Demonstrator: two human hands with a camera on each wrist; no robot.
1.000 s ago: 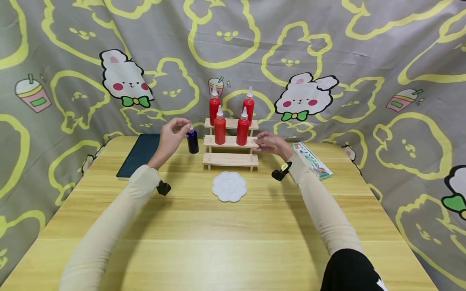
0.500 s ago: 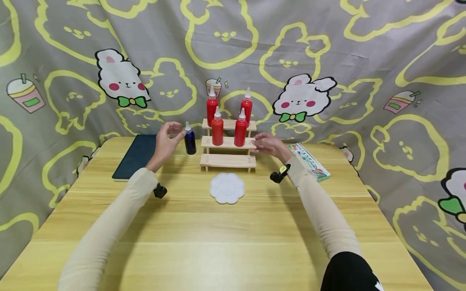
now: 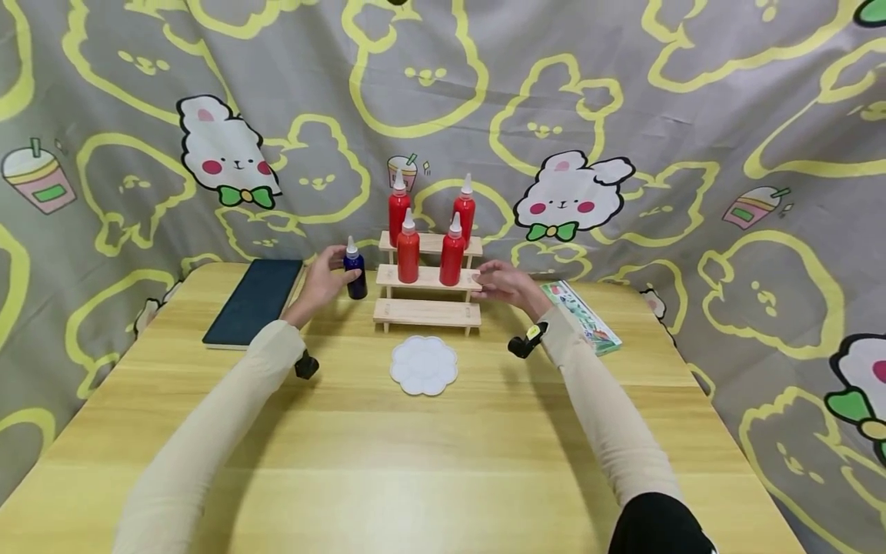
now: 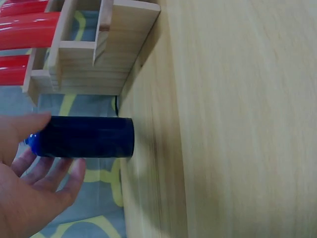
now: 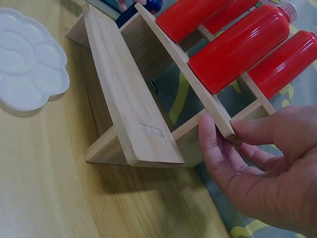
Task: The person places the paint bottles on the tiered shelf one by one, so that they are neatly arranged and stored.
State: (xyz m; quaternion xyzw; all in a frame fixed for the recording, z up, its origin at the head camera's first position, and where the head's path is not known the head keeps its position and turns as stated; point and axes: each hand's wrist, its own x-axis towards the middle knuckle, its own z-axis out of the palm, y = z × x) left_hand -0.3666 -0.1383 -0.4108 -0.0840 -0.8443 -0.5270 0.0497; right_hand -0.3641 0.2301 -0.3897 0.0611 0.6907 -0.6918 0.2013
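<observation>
My left hand (image 3: 324,278) holds a dark blue squeeze bottle (image 4: 91,137) with a white nozzle, thumb on one side and fingers on the other. The bottle is upright just left of a three-step wooden display stand (image 3: 427,312); whether its base touches the table I cannot tell. At the stand's right end, my right hand (image 5: 277,166) pinches the end of the middle shelf between thumb and fingers. Two red squeeze bottles (image 3: 452,259) stand on that shelf, and two more red bottles (image 3: 398,215) are on the top one. The lowest shelf carries nothing.
A white flower-shaped palette (image 3: 424,365) lies in front of the stand. To the left is a dark flat board or book (image 3: 254,302); to the right, partly behind my forearm, a colourful flat box (image 3: 581,315). A patterned curtain (image 3: 443,92) hangs behind the wooden table (image 3: 415,462).
My left hand has gone from the blue bottle's nozzle down to its body and now grips it. The right hand stays at the shelf end. The head view has shifted slightly.
</observation>
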